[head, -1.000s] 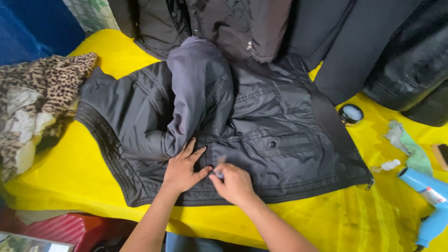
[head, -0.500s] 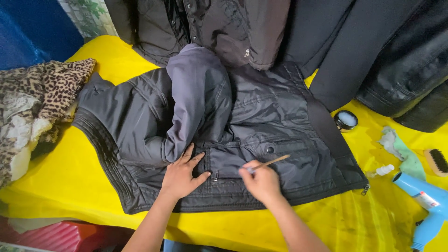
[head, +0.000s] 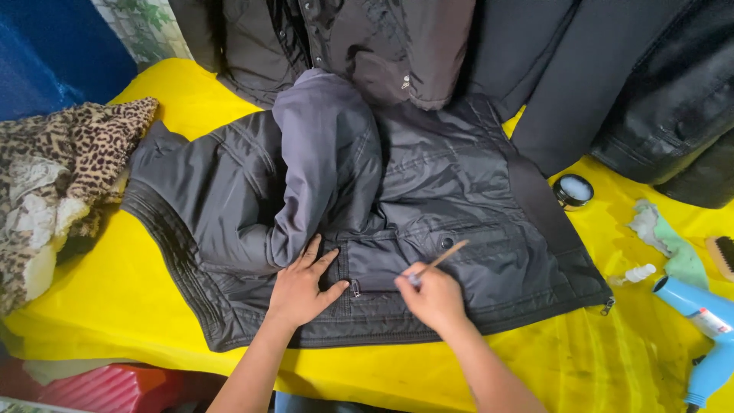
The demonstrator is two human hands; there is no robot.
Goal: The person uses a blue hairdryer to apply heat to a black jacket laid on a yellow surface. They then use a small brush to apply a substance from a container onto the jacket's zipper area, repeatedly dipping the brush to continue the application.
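Pinched in the right hand (head: pixel 434 297), a thin wooden stick (head: pixel 442 258) has drawn back toward the zip pocket (head: pixel 355 288) of the dark jacket (head: pixel 428 191), beside which the left hand (head: pixel 300 289) stays pressed flat, fingers spread.

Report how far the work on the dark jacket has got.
Done: dark jacket lies spread flat on the yellow table cover. In hand: left hand presses beside the pocket zipper; right hand holds a thin stick there. Left: cannot tell; no finished area shows.
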